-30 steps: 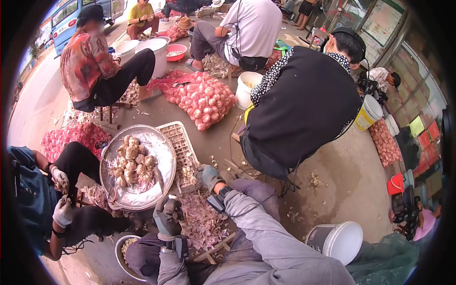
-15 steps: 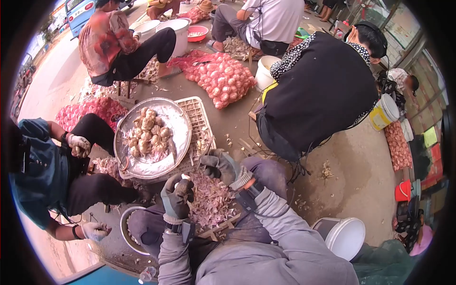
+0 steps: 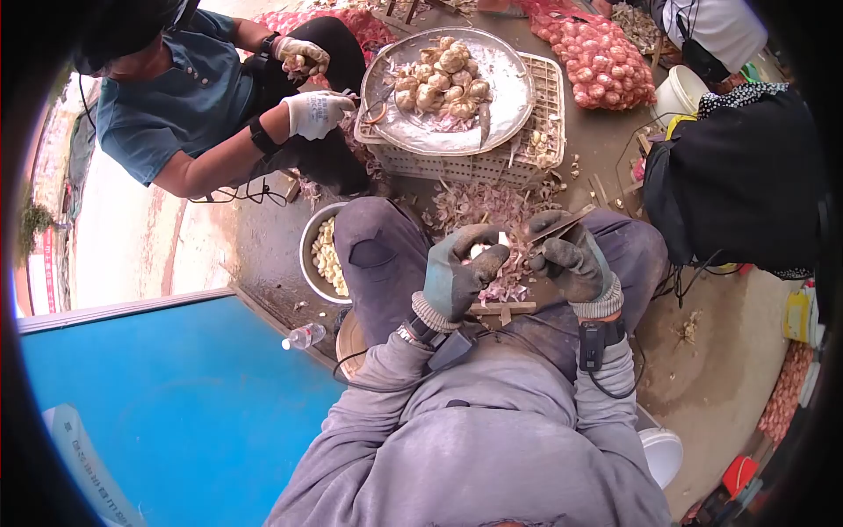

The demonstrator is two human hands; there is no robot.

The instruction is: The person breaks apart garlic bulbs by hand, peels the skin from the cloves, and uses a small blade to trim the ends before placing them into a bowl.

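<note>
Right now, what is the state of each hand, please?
Left hand: closed, holding garlic.
Right hand: closed, holding a knife.

Bright, diffuse daylight; soft shadows. Left-side pavement [image 3: 202,237] washed out, glare on metal tray [image 3: 505,83]. Strong fisheye: edges bend, black vignette in corners. Centre reasonably sharp, right rim softer, small detail lost.

Outdoor garlic-peeling work area, paved street or yard. Upper centre: round metal tray [image 3: 514,83] of garlic bulbs [image 3: 439,79], set on a plastic crate [image 3: 551,114]. Upper right: red mesh sack [image 3: 601,61], filled with bulbs. Centre: loose husks [image 3: 474,204] on the ground. Left of centre: bowl [image 3: 307,259] of peeled cloves [image 3: 327,255]. Upper left: gloved co-worker [image 3: 189,97], seated low. Right edge: buckets [image 3: 797,318], another full sack [image 3: 784,395].
</note>
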